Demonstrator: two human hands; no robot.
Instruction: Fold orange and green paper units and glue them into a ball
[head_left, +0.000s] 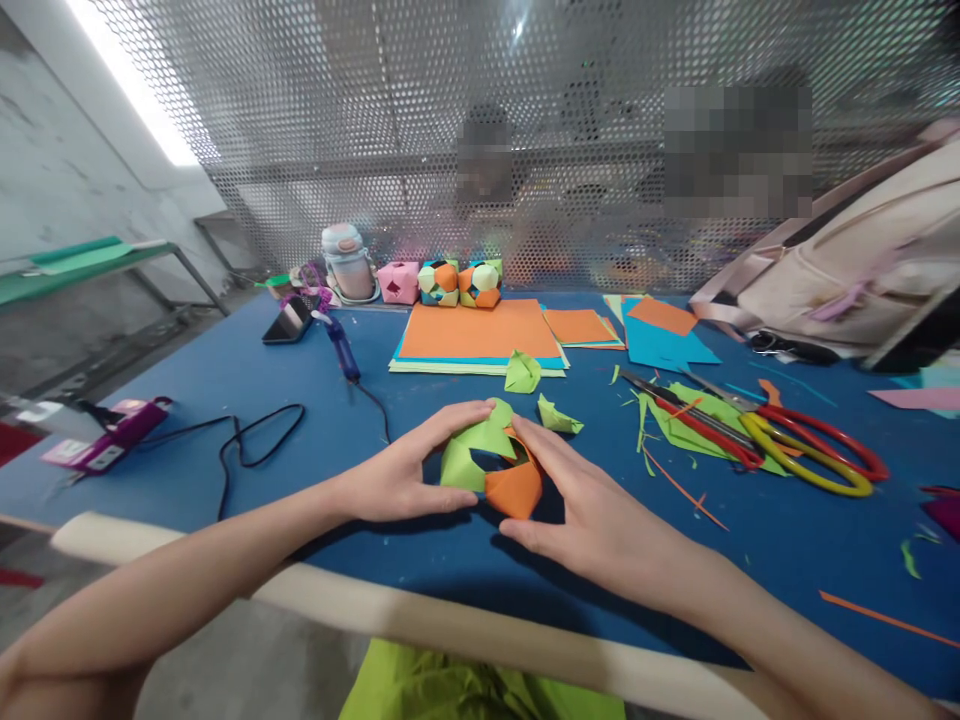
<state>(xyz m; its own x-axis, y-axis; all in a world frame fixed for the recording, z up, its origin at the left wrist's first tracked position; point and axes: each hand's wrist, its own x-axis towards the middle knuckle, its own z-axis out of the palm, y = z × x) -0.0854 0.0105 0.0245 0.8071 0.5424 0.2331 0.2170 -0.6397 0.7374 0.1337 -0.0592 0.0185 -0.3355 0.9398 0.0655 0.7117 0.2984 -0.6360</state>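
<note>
Between my two hands is a hollow folded-paper ball [514, 490] of green and orange pieces, with an opening facing me. My left hand [412, 470] is closed round its left side, thumb at the lower front and fingers over the top. On the other side my right hand [585, 500] grips it, fingers along the upper right and thumb near the bottom. Just beyond the ball lie a folded green paper piece [523, 371] and another folded green piece [559, 415].
Scissors with yellow and red handles [810, 450] and a red-handled cutter [709, 425] lie right among green scraps. A glue gun [341, 345] trails a cable at left. Behind are stacked orange sheets [472, 330], finished paper balls [439, 283], a bottle [347, 262] and a bag [862, 240].
</note>
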